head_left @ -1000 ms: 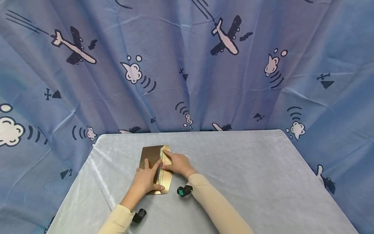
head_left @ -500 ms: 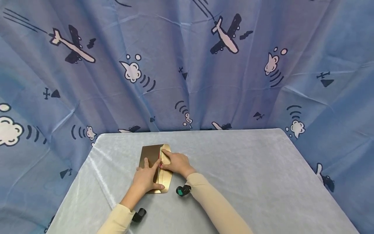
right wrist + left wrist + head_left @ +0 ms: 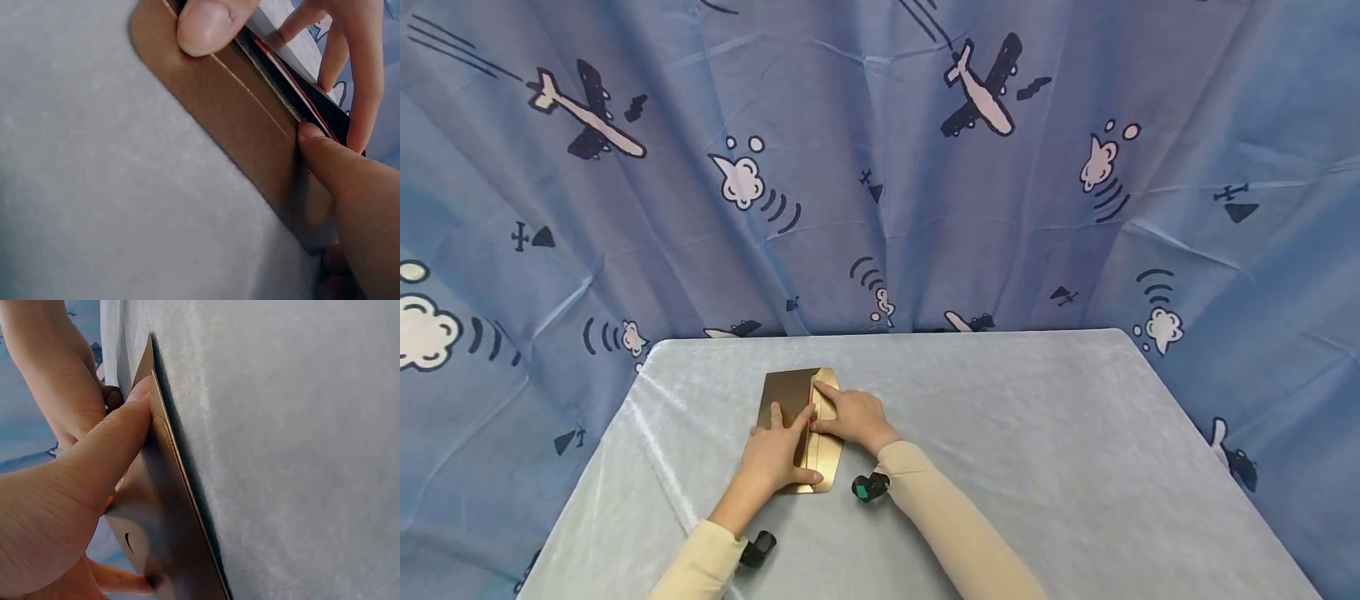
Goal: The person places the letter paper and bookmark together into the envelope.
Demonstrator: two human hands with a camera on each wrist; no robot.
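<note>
A gold-brown envelope (image 3: 786,387) lies on the table, its paler flap (image 3: 827,462) folded out to the right. From its opening a thin item with a red edge (image 3: 294,81) shows slightly; most of it is hidden inside. My left hand (image 3: 771,458) rests spread on the envelope, its thumb (image 3: 134,409) pressing the flap near the close end. At the opening, my right hand (image 3: 859,418) touches the thin item's edge with its thumb (image 3: 312,134). Its index finger reaches the far part of the flap, and its other fingers are partly hidden.
A pale grey cloth covers the table (image 3: 1037,450). Behind it hangs a blue curtain (image 3: 925,233) printed with planes and clouds. Black wrist cameras sit at the left wrist (image 3: 758,550) and right wrist (image 3: 870,487).
The coloured strip along the envelope's opening has narrowed as the thin item slid left inside. My right thumb has moved slightly left with it; my left hand stays on the envelope.
</note>
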